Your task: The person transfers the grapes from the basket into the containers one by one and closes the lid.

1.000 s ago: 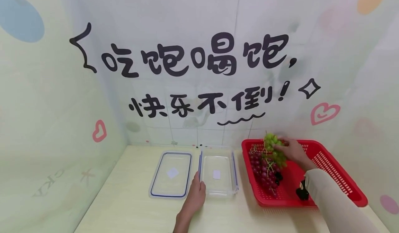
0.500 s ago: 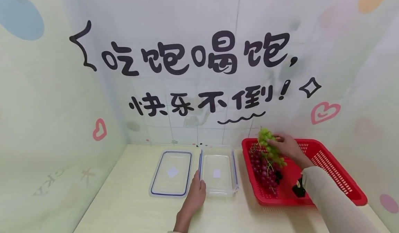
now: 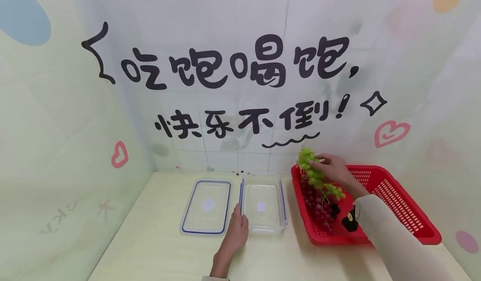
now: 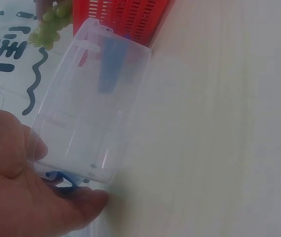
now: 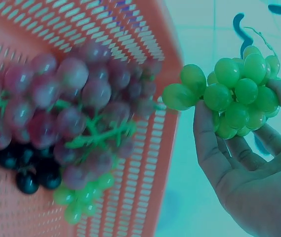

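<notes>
My right hand [image 3: 332,168] holds a bunch of green grapes [image 3: 310,166] above the left rim of the red basket [image 3: 407,195]. In the right wrist view, fingers and thumb curl round that bunch [image 5: 239,94], outside the basket wall. Purple grapes [image 3: 319,208] lie in the basket, with black grapes [image 5: 29,170] and a smaller green cluster [image 5: 83,197] beside them. My left hand [image 3: 234,231] grips the left side of a clear rectangular food container [image 3: 263,229]. Its thumb and fingers are on either side of a latch flap in the left wrist view.
A clear lid with a blue seal [image 3: 206,229] lies left of the container. The pale table [image 3: 150,247] meets a printed backdrop [image 3: 218,164] behind it. A small black device [image 3: 350,221] is at my right wrist, over the basket.
My right hand has moved left and up with the green grapes, from inside the basket to above its left rim. The left hand and the container have stayed in place.
</notes>
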Tool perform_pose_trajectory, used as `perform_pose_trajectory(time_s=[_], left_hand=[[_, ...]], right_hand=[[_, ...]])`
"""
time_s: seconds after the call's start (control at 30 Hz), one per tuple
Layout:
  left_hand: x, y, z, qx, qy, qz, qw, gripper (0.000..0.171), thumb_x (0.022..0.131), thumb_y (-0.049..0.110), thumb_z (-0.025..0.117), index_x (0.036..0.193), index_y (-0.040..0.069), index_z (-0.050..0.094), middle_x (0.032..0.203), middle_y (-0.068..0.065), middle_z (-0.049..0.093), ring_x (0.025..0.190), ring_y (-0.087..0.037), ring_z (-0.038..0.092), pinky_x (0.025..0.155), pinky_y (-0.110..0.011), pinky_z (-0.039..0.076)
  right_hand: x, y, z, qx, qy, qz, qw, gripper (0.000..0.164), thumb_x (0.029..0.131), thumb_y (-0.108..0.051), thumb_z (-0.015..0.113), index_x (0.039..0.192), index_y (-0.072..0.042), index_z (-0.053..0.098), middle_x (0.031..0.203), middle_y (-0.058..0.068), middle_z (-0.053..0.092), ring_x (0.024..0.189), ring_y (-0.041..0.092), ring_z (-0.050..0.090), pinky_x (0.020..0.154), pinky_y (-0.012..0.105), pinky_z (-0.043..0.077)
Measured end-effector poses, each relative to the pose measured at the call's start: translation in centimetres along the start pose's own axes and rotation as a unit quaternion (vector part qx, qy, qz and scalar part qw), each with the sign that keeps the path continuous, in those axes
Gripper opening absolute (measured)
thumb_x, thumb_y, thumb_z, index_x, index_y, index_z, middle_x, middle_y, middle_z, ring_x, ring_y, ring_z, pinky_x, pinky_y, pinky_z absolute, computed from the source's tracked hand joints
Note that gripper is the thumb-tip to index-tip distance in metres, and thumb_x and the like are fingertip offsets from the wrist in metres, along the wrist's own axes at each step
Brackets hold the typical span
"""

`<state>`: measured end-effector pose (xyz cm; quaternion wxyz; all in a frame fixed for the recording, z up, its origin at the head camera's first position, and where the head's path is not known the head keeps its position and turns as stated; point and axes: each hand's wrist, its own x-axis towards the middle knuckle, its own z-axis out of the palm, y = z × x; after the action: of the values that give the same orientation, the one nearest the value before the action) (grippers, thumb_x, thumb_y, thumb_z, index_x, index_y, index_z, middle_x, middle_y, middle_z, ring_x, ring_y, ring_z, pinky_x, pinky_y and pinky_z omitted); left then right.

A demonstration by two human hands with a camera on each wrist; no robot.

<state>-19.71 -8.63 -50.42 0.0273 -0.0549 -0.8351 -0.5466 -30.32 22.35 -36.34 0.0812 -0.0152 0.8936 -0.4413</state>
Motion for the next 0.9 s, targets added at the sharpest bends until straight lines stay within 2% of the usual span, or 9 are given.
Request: perform_pose_trajectory(time_s=[0.33,0.57,0.9], left_hand=[[-0.1,0.1,0.2,0.002,0.008,-0.012,0.9999,0.051,0.105,0.005,0.030,0.148,-0.018,0.017,0.145,-0.044,0.029,0.139,-0.055,0.027,0.113,-0.065,0.025],[0.1,0.0,0.3,0.002,0.007,-0.014,0.9999,0.050,0.105,0.004,0.029,0.148,-0.017,0.018,0.147,-0.042,0.030,0.140,-0.052,0.027,0.114,-0.064,0.025],[0.0,0.1,0.2,0.000,0.000,-0.020,0.9998,0.051,0.105,0.005,0.030,0.149,-0.017,0.017,0.150,-0.041,0.026,0.142,-0.052,0.024,0.115,-0.064,0.022]], right_hand=[[0.3,-2.3,2.6,0.043,-0.010,-0.012,0.999,0.051,0.098,-0.038,0.059,0.137,-0.006,0.052,0.126,0.023,0.057,0.101,0.029,0.061,0.086,0.043,0.059],[0.9,-3.2,4.8,0.054,-0.031,-0.021,0.998,0.040,0.099,-0.033,0.060,0.124,-0.002,0.059,0.114,0.022,0.061,0.089,0.024,0.064,0.077,0.040,0.060],[1.1,-4.2,7.5,0.066,-0.040,0.007,0.997,0.037,0.098,-0.030,0.062,0.121,-0.002,0.059,0.112,0.020,0.061,0.084,0.024,0.065,0.069,0.036,0.061]])
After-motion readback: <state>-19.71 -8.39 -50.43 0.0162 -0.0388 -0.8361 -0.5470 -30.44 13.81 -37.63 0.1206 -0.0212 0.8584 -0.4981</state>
